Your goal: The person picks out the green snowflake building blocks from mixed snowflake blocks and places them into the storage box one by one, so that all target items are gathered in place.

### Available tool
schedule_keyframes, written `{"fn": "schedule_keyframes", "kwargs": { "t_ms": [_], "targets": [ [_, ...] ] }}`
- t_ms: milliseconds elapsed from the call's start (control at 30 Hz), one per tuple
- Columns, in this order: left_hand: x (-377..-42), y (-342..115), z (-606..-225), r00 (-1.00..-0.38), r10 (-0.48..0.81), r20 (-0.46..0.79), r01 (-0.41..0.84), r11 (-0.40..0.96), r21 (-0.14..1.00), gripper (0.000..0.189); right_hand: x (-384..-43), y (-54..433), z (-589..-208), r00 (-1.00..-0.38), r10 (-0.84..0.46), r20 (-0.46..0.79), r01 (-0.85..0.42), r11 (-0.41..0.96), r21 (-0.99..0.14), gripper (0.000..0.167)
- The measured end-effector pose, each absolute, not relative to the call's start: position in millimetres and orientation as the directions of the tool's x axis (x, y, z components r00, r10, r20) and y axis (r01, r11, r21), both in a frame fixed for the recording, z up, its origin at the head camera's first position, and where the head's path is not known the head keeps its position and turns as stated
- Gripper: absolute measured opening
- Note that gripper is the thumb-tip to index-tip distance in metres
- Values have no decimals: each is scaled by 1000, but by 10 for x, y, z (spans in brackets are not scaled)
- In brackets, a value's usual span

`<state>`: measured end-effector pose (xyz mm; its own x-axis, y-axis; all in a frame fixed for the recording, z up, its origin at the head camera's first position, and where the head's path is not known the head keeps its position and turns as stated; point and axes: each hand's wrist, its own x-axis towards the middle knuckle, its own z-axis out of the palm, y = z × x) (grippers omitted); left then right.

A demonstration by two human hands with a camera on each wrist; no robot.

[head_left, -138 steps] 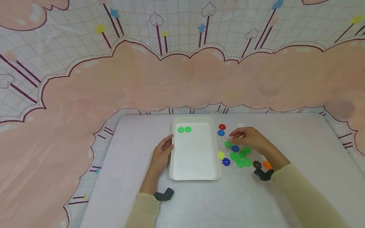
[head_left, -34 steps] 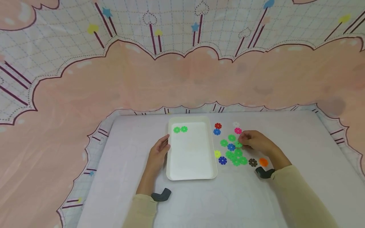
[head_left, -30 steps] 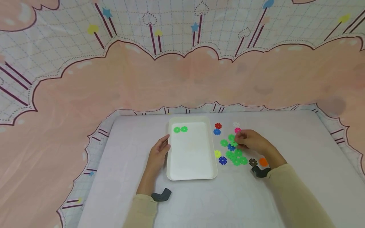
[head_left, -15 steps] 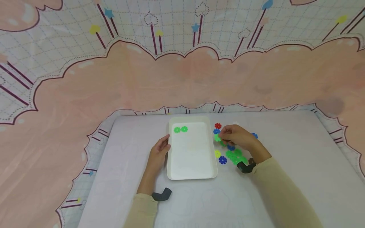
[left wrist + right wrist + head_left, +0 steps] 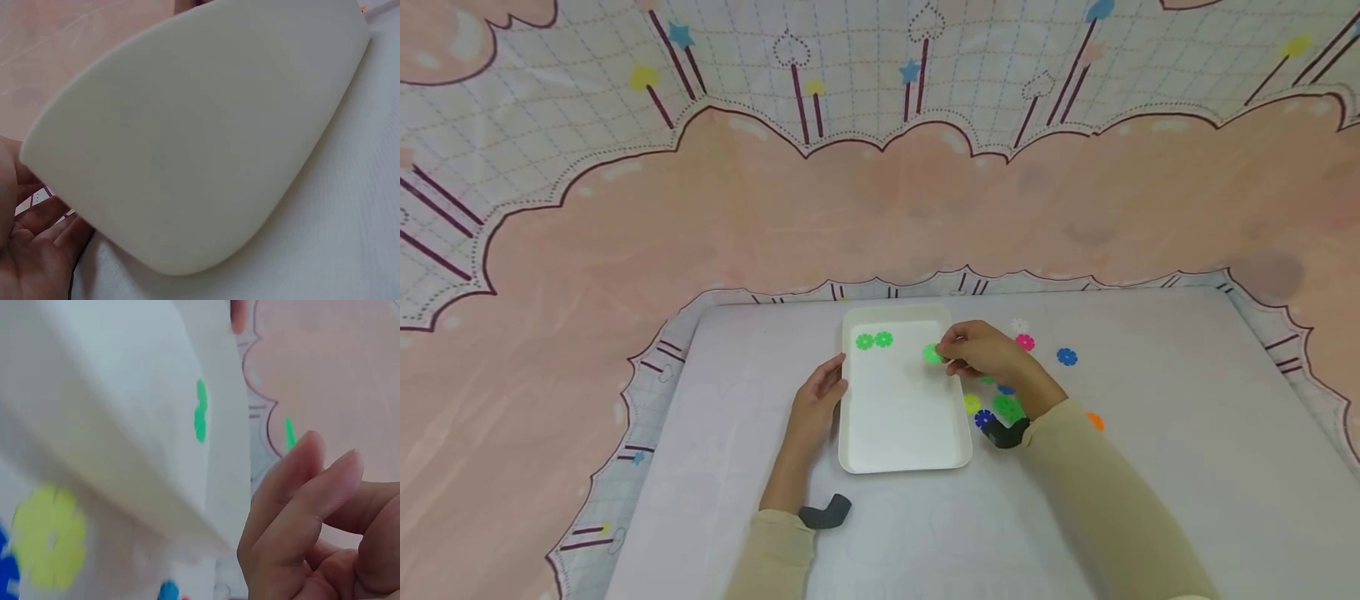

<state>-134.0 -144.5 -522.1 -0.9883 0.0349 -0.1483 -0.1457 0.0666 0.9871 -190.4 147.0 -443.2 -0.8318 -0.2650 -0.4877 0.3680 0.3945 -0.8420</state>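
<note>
A white rectangular tray [image 5: 901,417] lies on the table, with two green snowflake discs [image 5: 883,339] side by side near its far left corner. My right hand [image 5: 981,350] pinches another green snowflake disc [image 5: 932,354] between thumb and fingers, over the tray's right side. In the right wrist view, that disc shows edge-on as a thin green strip beyond the fingertips [image 5: 309,447]. At the tray's left rim, my left hand [image 5: 816,408] touches the edge with relaxed fingers and thumb. The left wrist view shows its fingers [image 5: 40,215] partly hidden behind the tray wall.
Right of the tray lie more green discs [image 5: 1007,407], a yellow disc [image 5: 972,404] and a dark blue disc [image 5: 984,418], partly covered by my right arm. Further out are a pink disc [image 5: 1025,342], a white disc [image 5: 1019,326], a blue disc [image 5: 1067,357] and an orange disc [image 5: 1096,422].
My right hand has taken a green disc from the pile and moved it left, past the tray's right rim. My left hand stays at the tray's left edge.
</note>
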Motion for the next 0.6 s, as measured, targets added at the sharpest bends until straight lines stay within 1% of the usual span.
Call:
{"fn": "schedule_keyframes", "kwargs": {
  "t_ms": [300, 600],
  "targets": [
    [-1342, -1432, -5219, -989, 38, -142, -140, 64, 988, 44, -1999, 1092, -4368, -806, -273, -525, 439, 319, -840, 20],
    [-1339, -1445, -5216, -988, 44, -148, -145, 62, 987, 45, -2091, 828, -4516, -797, -271, -540, 487, 240, -840, 15]
  ]
}}
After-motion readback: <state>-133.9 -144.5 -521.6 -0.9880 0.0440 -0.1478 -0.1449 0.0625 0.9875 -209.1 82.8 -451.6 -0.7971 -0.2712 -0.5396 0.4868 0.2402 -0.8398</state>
